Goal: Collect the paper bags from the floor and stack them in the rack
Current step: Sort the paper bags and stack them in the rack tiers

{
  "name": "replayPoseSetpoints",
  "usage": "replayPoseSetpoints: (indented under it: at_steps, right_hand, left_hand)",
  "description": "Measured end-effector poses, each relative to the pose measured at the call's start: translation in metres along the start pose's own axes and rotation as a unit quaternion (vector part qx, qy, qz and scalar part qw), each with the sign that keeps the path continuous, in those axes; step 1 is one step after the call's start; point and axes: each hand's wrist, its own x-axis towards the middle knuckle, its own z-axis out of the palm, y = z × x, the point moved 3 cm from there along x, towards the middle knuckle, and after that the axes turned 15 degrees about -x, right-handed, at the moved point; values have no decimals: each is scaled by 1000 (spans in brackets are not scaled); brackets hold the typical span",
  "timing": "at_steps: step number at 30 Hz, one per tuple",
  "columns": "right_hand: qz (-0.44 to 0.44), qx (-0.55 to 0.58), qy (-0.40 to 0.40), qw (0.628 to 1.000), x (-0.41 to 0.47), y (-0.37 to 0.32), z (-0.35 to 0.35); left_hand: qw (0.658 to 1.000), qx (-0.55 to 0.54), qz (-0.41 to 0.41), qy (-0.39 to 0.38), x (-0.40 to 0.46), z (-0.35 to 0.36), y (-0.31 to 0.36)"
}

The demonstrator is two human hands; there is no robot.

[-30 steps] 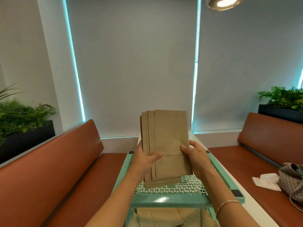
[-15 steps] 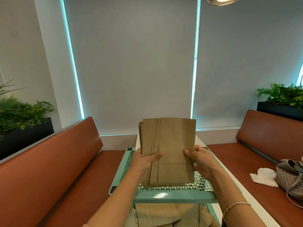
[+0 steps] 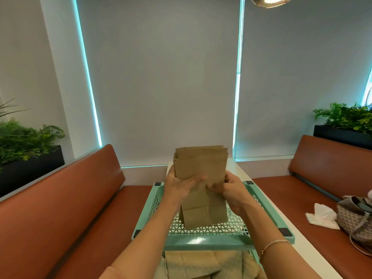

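A stack of flat brown paper bags (image 3: pixel 202 174) stands upright on its bottom edge on the perforated top shelf of a mint-green rack (image 3: pixel 201 241). My left hand (image 3: pixel 180 187) grips the stack's left side, thumb across the front. On the right side, my right hand (image 3: pixel 229 187) holds it with fingers curled onto the front. More brown paper bags (image 3: pixel 201 264) lie on the lower shelf, partly hidden by the rack's front rail.
Brown padded benches (image 3: pixel 60 208) run along both sides. The rack stands against a white table (image 3: pixel 314 256). A patterned handbag (image 3: pixel 356 216) and a white tissue (image 3: pixel 322 216) lie on the right bench. Planters with greenery (image 3: pixel 26 141) sit behind both benches.
Both hands lowered the bag stack until its bottom edge rests on the top shelf. The fanned bags are now squared together, and my right hand's fingers have curled onto the front.
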Motion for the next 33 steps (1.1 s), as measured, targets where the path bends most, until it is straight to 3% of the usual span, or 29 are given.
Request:
replayPoseSetpoints:
  at_steps: [3,8,10,13,15,19,22,24,26,30,33]
  right_hand:
    - [27,-85,-57,994,-3,11,2]
    - [85,-278,-103,951,-2,24,1]
    - [86,-299,-116,943,-2,18,-5]
    - [67,-282,-181,940,-8,8,-16]
    - [63,-313,-145,936,-6,7,-27]
    - [46,-433,-17,900,3,-9,-59]
    - [37,-464,-1,885,4,-25,-78]
    - [14,-490,0,871,4,-31,-79]
    - [2,-498,-18,867,2,-29,-72]
    - [12,-461,-37,886,1,-9,-59]
    - [33,-406,52,912,-1,3,-56]
  left_hand:
    - [999,-30,11,-4,1,0,4]
    - [999,-27,-34,-23,0,2,-2]
    - [998,-50,-33,1,2,0,-4]
    - [981,-175,-63,56,5,-6,-6]
    - [964,-240,-88,73,5,-9,-8]
    - [975,-209,-45,64,7,-25,-1]
    - [998,-44,-34,36,13,-44,7]
    - [995,80,-58,-13,12,-47,5]
    - [986,134,-90,-31,8,-46,-3]
    - [988,113,-104,29,9,-49,-23]
    - [989,53,-129,43,6,-45,-32]
